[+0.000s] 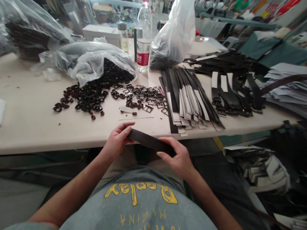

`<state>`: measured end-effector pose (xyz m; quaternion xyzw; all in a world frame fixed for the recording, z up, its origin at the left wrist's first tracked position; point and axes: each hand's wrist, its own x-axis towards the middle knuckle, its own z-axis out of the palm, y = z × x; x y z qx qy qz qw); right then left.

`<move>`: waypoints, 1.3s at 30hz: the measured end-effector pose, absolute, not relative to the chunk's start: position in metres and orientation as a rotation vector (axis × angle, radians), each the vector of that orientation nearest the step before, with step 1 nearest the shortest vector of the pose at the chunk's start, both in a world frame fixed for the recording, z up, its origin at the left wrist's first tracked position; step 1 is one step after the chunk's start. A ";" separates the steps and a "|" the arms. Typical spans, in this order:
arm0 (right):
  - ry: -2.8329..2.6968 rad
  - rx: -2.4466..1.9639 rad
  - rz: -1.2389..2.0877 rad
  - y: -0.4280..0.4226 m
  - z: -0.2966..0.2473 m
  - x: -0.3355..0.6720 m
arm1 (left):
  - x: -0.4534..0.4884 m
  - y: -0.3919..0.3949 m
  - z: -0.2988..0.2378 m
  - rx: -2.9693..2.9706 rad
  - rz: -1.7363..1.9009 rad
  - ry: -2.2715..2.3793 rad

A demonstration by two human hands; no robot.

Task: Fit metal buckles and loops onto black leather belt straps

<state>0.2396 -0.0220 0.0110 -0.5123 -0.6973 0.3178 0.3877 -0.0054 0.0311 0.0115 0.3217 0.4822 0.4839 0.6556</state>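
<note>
A dark strap [148, 140] is stretched between my two hands at the table's front edge, bowed slightly along its length. My left hand [118, 139] pinches its left end between thumb and fingers. Around the right end, my right hand [176, 156] is closed, the thumb beneath and the fingers above. Beyond them on the table lie metal buckle frames [147, 108] and a heap of small dark rings [92, 99]. Just right of these, a stack of dark straps with pale ends [187, 102] reaches the table's front edge.
A plastic bag [88, 62] spills dark rings. A bottle with a red label [143, 48] and an upright bag [172, 41] stand behind. Finished-looking straps with buckles [237, 95] and a pile of sheets [285, 83] lie right. The table [31, 127] ends before my body.
</note>
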 end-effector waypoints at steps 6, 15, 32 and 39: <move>-1.817 -1.241 0.667 -0.007 0.004 0.185 | 0.014 0.010 -0.003 0.724 1.052 1.055; -1.903 -1.268 0.534 -0.009 -0.007 0.184 | 0.014 0.006 -0.007 0.624 1.052 1.040; -1.989 -1.271 0.521 -0.008 -0.008 0.183 | -0.010 0.016 -0.007 2.206 1.105 1.038; -1.942 -1.258 0.599 -0.008 -0.006 0.188 | -0.006 0.018 0.001 2.154 1.270 0.941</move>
